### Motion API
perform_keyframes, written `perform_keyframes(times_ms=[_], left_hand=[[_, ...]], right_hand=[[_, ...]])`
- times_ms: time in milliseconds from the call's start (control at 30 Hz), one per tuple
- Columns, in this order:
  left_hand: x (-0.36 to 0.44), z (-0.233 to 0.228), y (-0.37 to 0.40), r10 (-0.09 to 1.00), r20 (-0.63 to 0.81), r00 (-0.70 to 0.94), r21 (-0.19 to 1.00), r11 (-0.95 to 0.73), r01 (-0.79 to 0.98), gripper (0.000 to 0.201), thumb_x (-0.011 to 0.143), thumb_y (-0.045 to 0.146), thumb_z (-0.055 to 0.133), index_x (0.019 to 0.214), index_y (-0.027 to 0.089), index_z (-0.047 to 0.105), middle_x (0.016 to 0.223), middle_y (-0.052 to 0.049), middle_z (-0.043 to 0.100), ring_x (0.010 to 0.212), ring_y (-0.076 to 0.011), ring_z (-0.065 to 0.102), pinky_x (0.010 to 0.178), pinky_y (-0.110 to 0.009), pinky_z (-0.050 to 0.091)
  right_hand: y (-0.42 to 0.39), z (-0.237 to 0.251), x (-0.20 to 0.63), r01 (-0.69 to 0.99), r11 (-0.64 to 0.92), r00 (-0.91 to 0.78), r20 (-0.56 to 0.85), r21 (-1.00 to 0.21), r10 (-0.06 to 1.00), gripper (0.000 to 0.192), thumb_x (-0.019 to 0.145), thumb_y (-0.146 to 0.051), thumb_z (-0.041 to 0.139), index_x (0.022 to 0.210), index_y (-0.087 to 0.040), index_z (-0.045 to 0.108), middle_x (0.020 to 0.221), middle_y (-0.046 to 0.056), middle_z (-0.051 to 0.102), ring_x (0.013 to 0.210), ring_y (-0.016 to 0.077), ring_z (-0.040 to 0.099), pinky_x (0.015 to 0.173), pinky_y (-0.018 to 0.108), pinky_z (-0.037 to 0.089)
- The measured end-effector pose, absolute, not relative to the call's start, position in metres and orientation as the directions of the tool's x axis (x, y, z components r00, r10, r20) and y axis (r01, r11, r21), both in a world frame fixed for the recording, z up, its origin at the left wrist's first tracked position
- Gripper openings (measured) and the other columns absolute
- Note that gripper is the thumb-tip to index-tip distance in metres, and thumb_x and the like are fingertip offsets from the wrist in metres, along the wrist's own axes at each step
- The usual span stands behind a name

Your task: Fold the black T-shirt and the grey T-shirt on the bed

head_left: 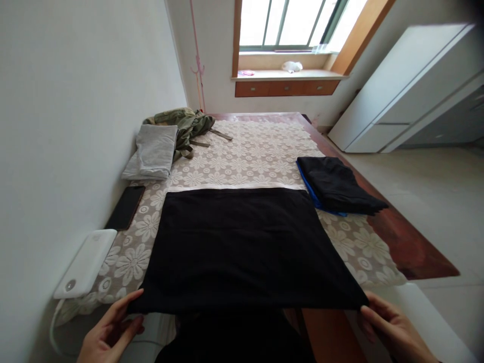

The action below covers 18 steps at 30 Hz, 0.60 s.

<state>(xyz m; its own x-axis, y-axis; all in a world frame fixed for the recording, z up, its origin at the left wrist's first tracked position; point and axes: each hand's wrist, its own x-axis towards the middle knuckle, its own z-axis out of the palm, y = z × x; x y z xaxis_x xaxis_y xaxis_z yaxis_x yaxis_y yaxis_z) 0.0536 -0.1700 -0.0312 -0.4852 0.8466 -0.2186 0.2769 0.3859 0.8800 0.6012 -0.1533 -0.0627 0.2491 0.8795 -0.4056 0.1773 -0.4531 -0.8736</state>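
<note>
Pinching black cloth [242, 247] at its near corners now with left hand [111, 327] and right hand [393, 322], best drawing it evenly taut!

Daylight blows out the window [295, 25]; the wall [94, 126] is dim, edges stretch, and the black cloth [242, 247] seems to lose detail.

Through my head camera I see a plain black cloth [242, 247] spread smooth over the floral tablecloth [260, 164], near edge straight.
</note>
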Motion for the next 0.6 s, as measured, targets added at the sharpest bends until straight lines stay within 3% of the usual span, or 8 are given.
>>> perform_keyframes(times_ms=[100, 200, 300, 367, 467, 600], left_hand=[[0.052, -0.036, -0.168, 0.832, -0.176, -0.527, 0.842, 0.404, 0.357, 0.055, 0.065, 0.069, 0.078, 0.105, 0.031, 0.076, 0.099, -0.005, 0.080, 0.077, -0.0272, 0.076, 0.069, -0.031, 0.064], [0.049, -0.040, -0.169, 0.817, -0.133, -0.562, 0.818, 0.410, 0.403, 0.039, 0.069, 0.062, 0.075, 0.091, 0.030, 0.076, 0.084, -0.004, 0.078, 0.075, -0.0282, 0.075, 0.073, -0.034, 0.064], [0.045, -0.042, -0.170, 0.828, -0.038, -0.559, 0.803, 0.358, 0.477, 0.027, 0.073, 0.053, 0.072, 0.086, 0.030, 0.076, 0.090, -0.004, 0.078, 0.089, -0.0297, 0.074, 0.087, -0.037, 0.061], [0.044, -0.043, -0.169, 0.850, 0.044, -0.524, 0.788, 0.293, 0.541, 0.022, 0.075, 0.050, 0.069, 0.082, 0.030, 0.076, 0.095, -0.005, 0.076, 0.096, -0.0303, 0.072, 0.096, -0.040, 0.058], [0.044, -0.041, -0.164, 0.875, 0.177, -0.451, 0.764, 0.167, 0.623, 0.017, 0.078, 0.046, 0.068, 0.080, 0.031, 0.075, 0.096, -0.006, 0.072, 0.097, -0.0302, 0.069, 0.105, -0.045, 0.052], [0.048, -0.033, -0.154, 0.887, 0.273, -0.373, 0.758, 0.040, 0.651, 0.013, 0.083, 0.043, 0.067, 0.082, 0.031, 0.073, 0.107, -0.007, 0.074, 0.110, -0.0325, 0.067, 0.114, -0.051, 0.045]], right_hand=[[-0.151, -0.062, 0.601, 0.282, -0.455, 0.197, -0.413, -0.845, 0.889, 0.052, 0.072, -0.071, 0.075, 0.066, -0.020, 0.066, 0.055, 0.001, 0.057, 0.047, 0.0154, 0.049, 0.047, 0.030, 0.039], [-0.149, -0.061, 0.608, 0.355, -0.400, 0.240, -0.331, -0.845, 0.913, 0.054, 0.080, -0.070, 0.068, 0.057, -0.021, 0.063, 0.056, 0.003, 0.055, 0.053, 0.0176, 0.050, 0.049, 0.031, 0.042], [-0.147, -0.063, 0.622, 0.426, -0.343, 0.282, -0.238, -0.837, 0.930, 0.047, 0.079, -0.066, 0.070, 0.060, -0.023, 0.067, 0.060, 0.003, 0.059, 0.057, 0.0200, 0.054, 0.052, 0.031, 0.047], [-0.146, -0.064, 0.631, 0.506, -0.289, 0.272, -0.168, -0.813, 0.947, 0.038, 0.071, -0.063, 0.078, 0.068, -0.025, 0.074, 0.072, 0.005, 0.069, 0.067, 0.0247, 0.063, 0.057, 0.032, 0.055], [-0.142, -0.059, 0.639, 0.630, -0.174, 0.186, -0.070, -0.757, 0.980, 0.033, 0.064, -0.059, 0.082, 0.074, -0.027, 0.079, 0.100, 0.009, 0.076, 0.095, 0.0346, 0.070, 0.080, 0.040, 0.062], [-0.134, -0.037, 0.631, 0.596, -0.083, 0.191, 0.041, -0.799, 0.981, 0.028, 0.073, -0.059, 0.075, 0.071, -0.031, 0.080, 0.136, 0.010, 0.067, 0.119, 0.0447, 0.063, 0.102, 0.059, 0.053]])
